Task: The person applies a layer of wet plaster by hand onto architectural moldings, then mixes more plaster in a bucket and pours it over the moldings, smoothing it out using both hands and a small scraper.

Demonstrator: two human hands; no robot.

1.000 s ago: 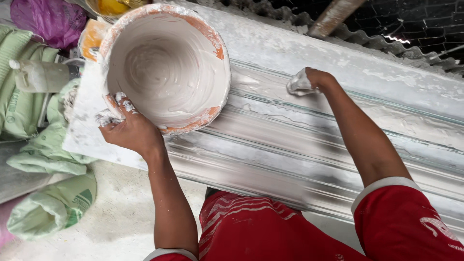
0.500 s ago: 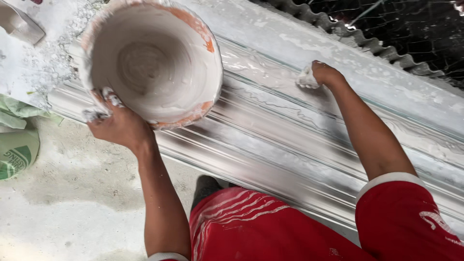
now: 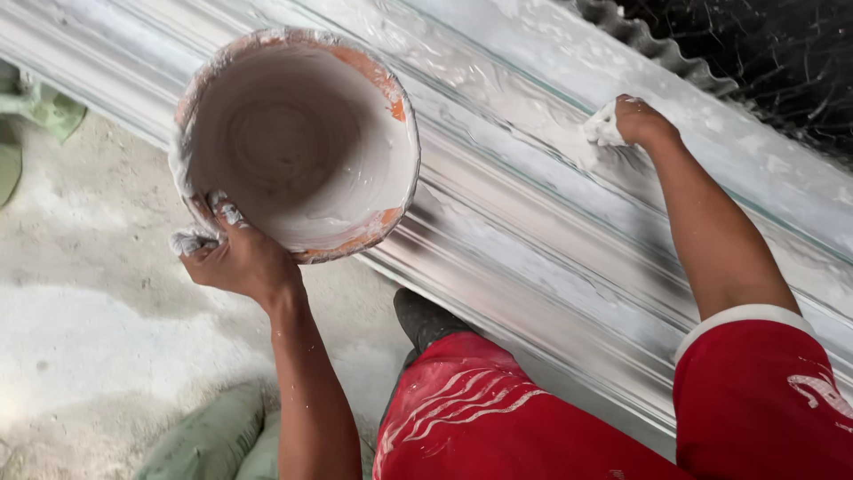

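My left hand (image 3: pixel 238 258) grips the near rim of an orange bucket (image 3: pixel 355 67) whose inside is coated with white plaster, held tilted over the near edge of a long grey ribbed moulding (image 3: pixel 533 267). The thumb sits inside the rim. My right hand (image 3: pixel 635 120) is closed on a white wad of wet plaster or cloth (image 3: pixel 602 129), pressed against the upper part of the moulding. Which of the two it is I cannot make out. Wet white smears run along the moulding to the left of that hand.
A corrugated sheet edge (image 3: pixel 657 49) and dark netting (image 3: pixel 773 62) lie beyond the moulding. Dusty concrete floor (image 3: pixel 98 311) spreads at the left. Green sacks (image 3: pixel 213 440) lie by my leg, and another green sack (image 3: pixel 40 107) is at the far left. My red shorts (image 3: pixel 498 418) fill the bottom.
The view has shifted right along the moulding. My left hand carried the bucket rightward with it. The right hand stayed pressed on the moulding, sliding a little along it.
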